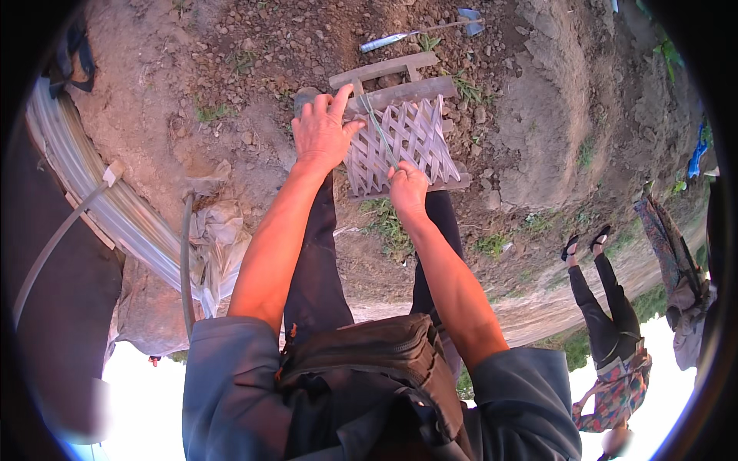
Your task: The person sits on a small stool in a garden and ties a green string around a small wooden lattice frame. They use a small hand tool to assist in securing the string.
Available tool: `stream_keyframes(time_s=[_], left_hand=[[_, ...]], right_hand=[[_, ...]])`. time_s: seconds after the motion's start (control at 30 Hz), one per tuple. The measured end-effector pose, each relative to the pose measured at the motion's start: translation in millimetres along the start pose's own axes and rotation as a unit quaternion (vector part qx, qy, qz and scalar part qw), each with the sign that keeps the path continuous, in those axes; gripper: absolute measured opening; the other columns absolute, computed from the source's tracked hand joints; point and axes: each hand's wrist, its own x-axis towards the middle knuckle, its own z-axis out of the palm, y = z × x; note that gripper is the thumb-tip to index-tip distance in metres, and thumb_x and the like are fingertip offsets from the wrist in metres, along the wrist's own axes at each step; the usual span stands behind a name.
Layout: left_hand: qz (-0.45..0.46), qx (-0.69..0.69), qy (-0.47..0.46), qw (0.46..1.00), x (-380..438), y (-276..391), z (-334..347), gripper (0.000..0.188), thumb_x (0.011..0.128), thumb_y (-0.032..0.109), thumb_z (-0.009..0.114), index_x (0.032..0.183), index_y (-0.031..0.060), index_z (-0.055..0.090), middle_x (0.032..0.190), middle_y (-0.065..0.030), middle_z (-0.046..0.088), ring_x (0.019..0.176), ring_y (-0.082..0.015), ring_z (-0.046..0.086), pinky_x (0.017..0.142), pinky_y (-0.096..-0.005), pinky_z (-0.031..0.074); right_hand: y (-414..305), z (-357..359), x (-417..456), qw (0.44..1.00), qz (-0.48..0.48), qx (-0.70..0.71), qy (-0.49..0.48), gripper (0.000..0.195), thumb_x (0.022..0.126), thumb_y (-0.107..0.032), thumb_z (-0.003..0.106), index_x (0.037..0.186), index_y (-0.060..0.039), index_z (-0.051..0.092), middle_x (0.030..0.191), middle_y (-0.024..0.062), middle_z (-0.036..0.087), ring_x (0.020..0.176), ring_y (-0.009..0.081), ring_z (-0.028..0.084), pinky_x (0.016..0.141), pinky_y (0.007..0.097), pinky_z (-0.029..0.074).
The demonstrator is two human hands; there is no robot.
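A low wooden frame (410,90) stands on the soil in front of me, with crisscrossed pale strapping (406,141) woven between its bars. A thin green cord (377,128) runs from the far bars down across the strapping. The near end of this cord is pinched in my right hand (408,181), which is over the frame's near bar. My left hand (323,127) rests at the frame's far left corner, fingers spread and thumb over the strapping. Whether it presses the cord cannot be told.
Beyond the frame lies a small tool with a metallic handle (383,42). Plastic sheeting (150,245) and bent poles (187,259) are at left. Two people (617,322) (680,271) stand at right. Clods and weeds cover the ground.
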Motion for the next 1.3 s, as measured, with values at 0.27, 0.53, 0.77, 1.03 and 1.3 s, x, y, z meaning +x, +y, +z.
stream_keyframes(time_s=[0.27, 0.53, 0.77, 1.03, 1.3], left_hand=[[0.005, 0.017, 0.016, 1.000, -1.5, -0.8, 11.0, 0.073, 0.078, 0.041, 0.075, 0.141, 0.0324, 0.041, 0.121, -0.0045, 0.053, 0.111, -0.0290, 0.052, 0.089, -0.0464, 0.044], [0.018, -0.004, 0.045, 0.999, -1.1, -4.4, 18.6, 0.075, 0.076, 0.041, 0.077, 0.141, 0.0330, 0.040, 0.130, -0.0028, 0.050, 0.116, -0.0288, 0.049, 0.095, -0.0480, 0.040], [0.101, 0.001, 0.114, 0.988, 0.2, -6.3, 23.6, 0.078, 0.072, 0.036, 0.080, 0.140, 0.0191, 0.043, 0.133, -0.0054, 0.050, 0.122, -0.0282, 0.046, 0.105, -0.0499, 0.029], [0.185, -0.103, 0.227, 0.951, -47.9, 25.9, 18.1, 0.066, 0.071, 0.016, 0.073, 0.129, 0.0031, 0.047, 0.127, -0.0143, 0.052, 0.119, -0.0328, 0.048, 0.100, -0.0471, 0.033], [0.156, 0.002, 0.016, 0.988, -121.5, 47.8, 90.8, 0.095, 0.054, 0.028, 0.087, 0.137, 0.0162, 0.043, 0.140, -0.0129, 0.036, 0.133, -0.0354, 0.032, 0.107, -0.0551, 0.028]], right_hand=[[16.7, -5.6, -22.8, 0.997, -0.004, 0.070, 0.022, 0.022, 0.085, -0.007, 0.045, 0.075, -0.0038, 0.065, 0.058, 0.0032, 0.053, 0.052, 0.0109, 0.047, 0.052, 0.0294, 0.040], [108.4, -29.0, -44.3, 0.986, 0.074, 0.147, -0.021, 0.025, 0.086, -0.002, 0.043, 0.075, -0.0041, 0.065, 0.058, -0.0041, 0.048, 0.053, 0.0045, 0.040, 0.049, 0.0246, 0.033], [155.2, -11.8, 18.1, 0.997, 0.075, 0.003, 0.006, 0.024, 0.085, -0.013, 0.052, 0.088, 0.0042, 0.068, 0.066, 0.0184, 0.064, 0.063, 0.0250, 0.065, 0.063, 0.0366, 0.049], [169.7, 15.4, 18.6, 0.996, 0.070, -0.006, 0.050, 0.025, 0.080, -0.015, 0.055, 0.085, 0.0069, 0.065, 0.080, 0.0281, 0.066, 0.081, 0.0403, 0.068, 0.073, 0.0445, 0.051], [133.6, -3.3, 17.5, 0.994, -0.045, -0.095, 0.035, 0.024, 0.080, -0.012, 0.055, 0.094, 0.0027, 0.066, 0.089, 0.0276, 0.066, 0.095, 0.0447, 0.062, 0.080, 0.0487, 0.050]])
